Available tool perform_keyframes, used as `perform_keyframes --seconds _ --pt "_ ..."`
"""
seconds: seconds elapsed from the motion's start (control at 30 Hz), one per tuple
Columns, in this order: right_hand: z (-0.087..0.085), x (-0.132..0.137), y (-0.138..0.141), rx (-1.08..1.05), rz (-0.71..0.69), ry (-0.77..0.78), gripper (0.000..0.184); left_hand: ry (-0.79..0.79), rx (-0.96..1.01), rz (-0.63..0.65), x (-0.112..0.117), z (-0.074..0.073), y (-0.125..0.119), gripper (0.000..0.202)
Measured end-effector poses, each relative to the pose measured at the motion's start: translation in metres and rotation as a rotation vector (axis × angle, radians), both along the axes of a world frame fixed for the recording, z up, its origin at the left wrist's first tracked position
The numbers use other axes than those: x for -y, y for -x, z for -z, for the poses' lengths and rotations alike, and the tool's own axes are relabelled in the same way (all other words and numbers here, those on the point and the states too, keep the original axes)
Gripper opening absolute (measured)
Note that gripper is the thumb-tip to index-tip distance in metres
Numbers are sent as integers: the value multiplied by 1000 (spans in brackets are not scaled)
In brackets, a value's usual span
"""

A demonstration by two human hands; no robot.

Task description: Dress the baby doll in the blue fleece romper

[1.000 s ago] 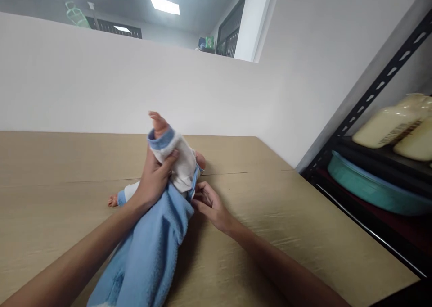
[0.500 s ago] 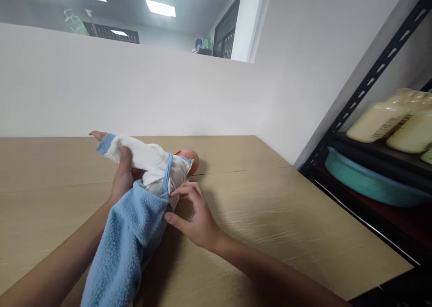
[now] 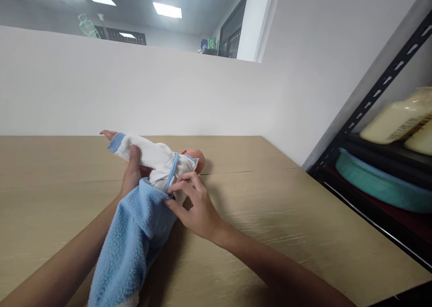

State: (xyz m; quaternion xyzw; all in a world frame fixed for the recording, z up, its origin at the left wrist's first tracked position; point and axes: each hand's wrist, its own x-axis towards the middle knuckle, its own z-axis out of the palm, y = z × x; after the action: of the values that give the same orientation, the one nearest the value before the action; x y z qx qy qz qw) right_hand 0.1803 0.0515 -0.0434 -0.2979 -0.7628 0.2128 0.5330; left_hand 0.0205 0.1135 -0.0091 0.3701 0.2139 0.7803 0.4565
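Note:
A baby doll lies on its side on the wooden table, its head pointing away to the right. It wears a white fleecy top with blue cuff and trim, and fuzzy blue pants that reach toward me. My left hand is wrapped around the doll from the left, thumb on the white sleeve; its other fingers are hidden behind the doll. At the waist my right hand pinches the edge of the blue pants between thumb and fingers. The doll's face is turned out of sight.
The wooden table meets a white wall with a window above it. On the right, a black metal shelf holds a teal basin and cream-coloured wrapped bottles above it.
My right thumb and fingers have closed together on the waistband of the pants. The whole view has shifted slightly, so the doll sits a little further right.

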Motion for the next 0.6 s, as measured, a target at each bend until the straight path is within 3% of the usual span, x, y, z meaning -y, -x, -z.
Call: perform_keyframes --seconds 0.1,0.2,0.43,0.53,0.6 --pt "4 -1 2 -42 -66 6 7 33 23 54 -5 4 2 61" --pt "9 -3 2 -181 -180 182 10 77 49 124 -9 5 7 55" --pt "8 -24 2 -512 -490 725 56 202 152 324 -5 0 12 60" --pt "0 -28 0 -546 -509 892 72 172 166 333 -6 1 12 56" --pt "-6 -25 -2 -509 -476 924 70 161 157 337 -6 2 14 56"
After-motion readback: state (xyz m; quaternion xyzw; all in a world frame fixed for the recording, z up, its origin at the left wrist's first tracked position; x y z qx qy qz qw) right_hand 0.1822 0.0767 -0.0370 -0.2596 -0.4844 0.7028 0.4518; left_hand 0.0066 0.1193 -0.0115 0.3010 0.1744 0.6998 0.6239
